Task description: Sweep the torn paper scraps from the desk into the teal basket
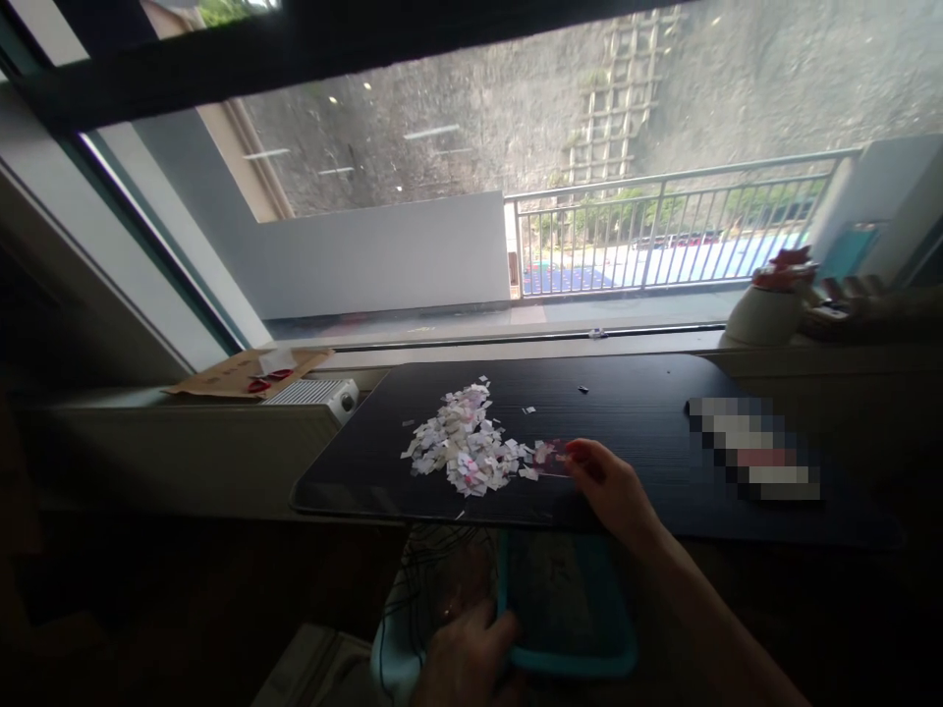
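Right hand (pixel 605 478): fingers pinched on translucent pinkish flat piece (pixel 549 458), right beside loose pile of small white paper scraps (pixel 466 442) on black rectangular counter (pixel 626 393). Left hand (pixel 468 650): fingers closed on left edge of teal-rimmed rectangular container (pixel 575 663), below.

hands (pixel 611 486): 2 | paper heap (pixel 471 442): 1 | turquoise-rimmed container (pixel 582 663): 1 | tabletop (pixel 626 403): 1

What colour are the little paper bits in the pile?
The paper bits are mostly white, with some pink ones; the head view shows them best.
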The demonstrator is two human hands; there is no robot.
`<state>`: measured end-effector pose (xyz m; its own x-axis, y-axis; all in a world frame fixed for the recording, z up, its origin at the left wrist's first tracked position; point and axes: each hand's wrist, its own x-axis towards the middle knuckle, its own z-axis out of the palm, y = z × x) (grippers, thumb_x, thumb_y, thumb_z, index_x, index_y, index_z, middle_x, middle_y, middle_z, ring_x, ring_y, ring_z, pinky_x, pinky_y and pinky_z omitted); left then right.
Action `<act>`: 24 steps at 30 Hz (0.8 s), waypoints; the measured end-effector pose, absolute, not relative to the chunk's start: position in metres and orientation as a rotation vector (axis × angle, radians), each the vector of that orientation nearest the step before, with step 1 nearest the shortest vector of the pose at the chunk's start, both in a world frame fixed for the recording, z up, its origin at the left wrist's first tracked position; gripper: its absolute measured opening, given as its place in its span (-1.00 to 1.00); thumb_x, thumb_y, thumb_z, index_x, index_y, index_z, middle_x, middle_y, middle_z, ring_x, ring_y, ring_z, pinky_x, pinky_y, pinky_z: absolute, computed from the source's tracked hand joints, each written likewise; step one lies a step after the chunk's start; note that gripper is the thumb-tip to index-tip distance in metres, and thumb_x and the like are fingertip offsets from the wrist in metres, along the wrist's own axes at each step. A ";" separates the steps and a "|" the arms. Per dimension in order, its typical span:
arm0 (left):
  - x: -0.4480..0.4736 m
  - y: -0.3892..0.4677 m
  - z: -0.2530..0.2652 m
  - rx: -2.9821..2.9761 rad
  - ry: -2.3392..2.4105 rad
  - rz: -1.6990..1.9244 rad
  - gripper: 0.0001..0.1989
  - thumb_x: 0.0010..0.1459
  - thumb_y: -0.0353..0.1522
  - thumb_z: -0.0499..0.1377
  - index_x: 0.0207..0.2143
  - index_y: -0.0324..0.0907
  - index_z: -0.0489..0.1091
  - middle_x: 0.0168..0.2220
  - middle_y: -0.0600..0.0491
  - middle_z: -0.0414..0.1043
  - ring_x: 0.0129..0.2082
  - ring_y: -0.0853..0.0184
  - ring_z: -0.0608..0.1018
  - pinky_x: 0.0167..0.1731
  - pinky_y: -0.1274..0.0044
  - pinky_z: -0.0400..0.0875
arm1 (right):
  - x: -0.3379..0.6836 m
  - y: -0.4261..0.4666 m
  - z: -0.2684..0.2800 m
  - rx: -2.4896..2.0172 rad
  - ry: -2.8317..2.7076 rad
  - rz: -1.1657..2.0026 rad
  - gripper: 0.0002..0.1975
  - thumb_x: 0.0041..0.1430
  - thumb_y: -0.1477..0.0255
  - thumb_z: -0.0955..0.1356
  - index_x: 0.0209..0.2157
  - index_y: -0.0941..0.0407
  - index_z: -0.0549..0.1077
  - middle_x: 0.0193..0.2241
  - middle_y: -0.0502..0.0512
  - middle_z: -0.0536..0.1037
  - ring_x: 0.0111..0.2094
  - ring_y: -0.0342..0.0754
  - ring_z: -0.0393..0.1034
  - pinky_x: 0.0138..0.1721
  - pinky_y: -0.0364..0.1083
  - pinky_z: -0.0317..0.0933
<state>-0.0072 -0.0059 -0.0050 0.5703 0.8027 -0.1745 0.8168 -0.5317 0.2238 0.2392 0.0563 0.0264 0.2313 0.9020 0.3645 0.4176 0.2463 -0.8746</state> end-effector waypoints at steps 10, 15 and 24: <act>-0.004 -0.005 -0.002 2.513 1.297 -0.068 -0.81 -0.04 -0.45 0.17 -0.31 -0.07 0.32 -0.25 0.07 0.37 -0.25 0.25 0.44 -0.33 0.53 0.23 | 0.239 0.050 0.031 -1.417 -1.353 0.477 -0.74 0.11 0.33 0.28 -0.18 0.14 0.42 -0.37 0.10 0.53 -0.36 -0.06 0.44 -0.31 -0.07 0.34; -0.004 -0.007 0.001 2.502 1.307 -0.040 -0.81 -0.04 -0.46 0.15 -0.32 -0.06 0.32 -0.26 0.08 0.37 -0.26 0.28 0.44 -0.34 0.54 0.22 | 0.238 0.050 0.033 -1.472 -1.276 0.406 -0.73 0.10 0.33 0.29 -0.19 0.16 0.42 -0.35 0.13 0.54 -0.37 -0.05 0.45 -0.31 -0.06 0.33; -0.005 -0.003 -0.001 2.477 1.256 -0.067 -0.81 -0.03 -0.44 0.15 -0.30 -0.07 0.33 -0.26 0.07 0.37 -0.26 0.26 0.44 -0.33 0.53 0.22 | 0.232 0.031 0.026 -1.534 -1.294 0.129 -0.82 0.12 0.39 0.30 -0.24 0.12 0.45 -0.37 0.09 0.54 -0.40 -0.06 0.42 -0.35 -0.07 0.32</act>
<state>-0.0051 -0.0035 -0.0014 0.6032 0.7715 -0.2021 0.7886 -0.5392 0.2955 0.2319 0.0309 0.0264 0.4035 0.7578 0.5128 0.6421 0.1647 -0.7487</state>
